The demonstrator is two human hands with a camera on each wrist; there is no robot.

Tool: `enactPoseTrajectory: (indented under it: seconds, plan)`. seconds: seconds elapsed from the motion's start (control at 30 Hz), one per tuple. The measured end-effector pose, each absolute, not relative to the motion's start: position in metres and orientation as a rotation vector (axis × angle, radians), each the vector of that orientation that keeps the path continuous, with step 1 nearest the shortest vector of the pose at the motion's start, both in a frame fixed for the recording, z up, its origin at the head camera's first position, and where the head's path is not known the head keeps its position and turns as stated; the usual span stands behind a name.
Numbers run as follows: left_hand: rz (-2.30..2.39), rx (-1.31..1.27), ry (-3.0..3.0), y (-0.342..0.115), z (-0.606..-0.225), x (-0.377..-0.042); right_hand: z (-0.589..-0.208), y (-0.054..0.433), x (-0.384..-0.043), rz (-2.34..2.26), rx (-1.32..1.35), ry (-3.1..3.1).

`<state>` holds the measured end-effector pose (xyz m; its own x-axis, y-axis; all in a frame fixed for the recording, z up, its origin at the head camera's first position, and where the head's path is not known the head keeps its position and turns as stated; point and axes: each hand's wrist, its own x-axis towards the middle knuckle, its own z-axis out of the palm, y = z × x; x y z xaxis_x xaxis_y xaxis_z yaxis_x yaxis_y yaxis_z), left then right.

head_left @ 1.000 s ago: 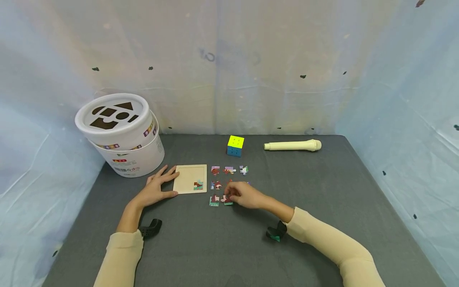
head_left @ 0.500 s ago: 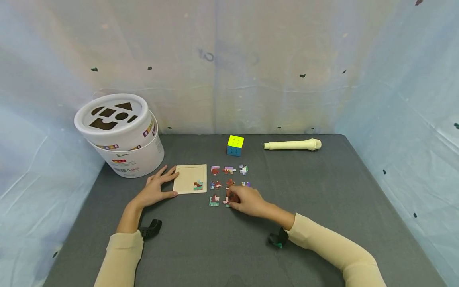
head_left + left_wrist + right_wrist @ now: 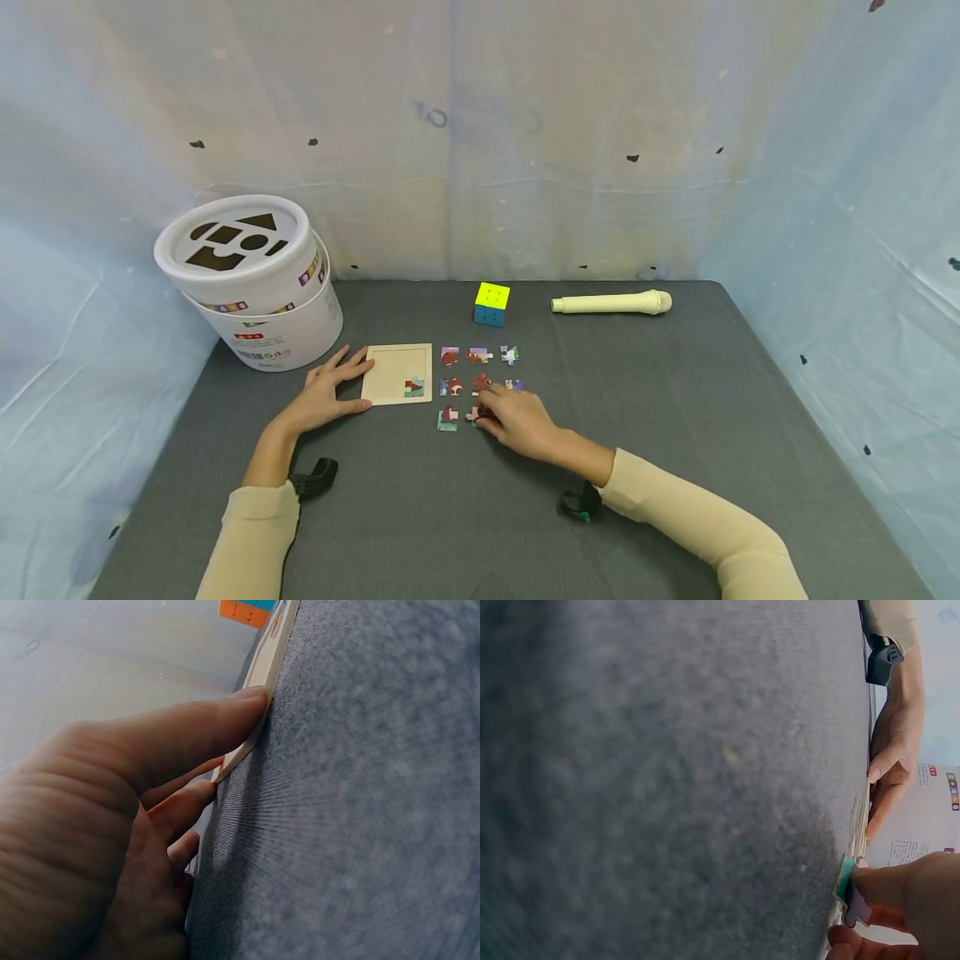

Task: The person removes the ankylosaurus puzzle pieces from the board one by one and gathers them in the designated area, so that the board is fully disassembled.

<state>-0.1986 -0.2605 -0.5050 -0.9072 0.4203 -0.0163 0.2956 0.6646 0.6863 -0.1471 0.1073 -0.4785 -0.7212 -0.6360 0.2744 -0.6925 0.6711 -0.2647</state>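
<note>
My left hand [image 3: 321, 400] rests against the left side of a shallow wooden puzzle tray [image 3: 393, 363]; the thumb is at its near corner and the other fingers spread along the edge. One fitted puzzle piece [image 3: 414, 387] sits in the tray's near right corner. To the right of the tray, my right hand [image 3: 521, 422] pinches a jigsaw piece [image 3: 845, 879] with a teal edge between thumb and fingers, close over the cloth. In the right wrist view this piece stands tilted; in the head view the fingers hide most of it.
Several loose jigsaw pieces [image 3: 452, 387] lie in rows between the tray and my right hand. Behind them stands a yellow-topped puzzle cube [image 3: 492, 305], with a cream toy microphone [image 3: 611, 303] further right. A white bucket [image 3: 277, 337] rises just beyond my left hand.
My right hand has drawn slightly right and toward me with the teal-edged jigsaw piece, uncovering pieces in the middle row. The left hand and tray have stayed put.
</note>
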Motion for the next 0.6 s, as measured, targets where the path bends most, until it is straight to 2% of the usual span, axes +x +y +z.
enactPoseTrajectory:
  seconds: [0.6]
  plan:
    - [1.067, 0.586, 2.703, -0.2597, -0.5035, -0.1978, -0.4782, 0.1082, -0.1491, 0.392, 1.140, -2.657]
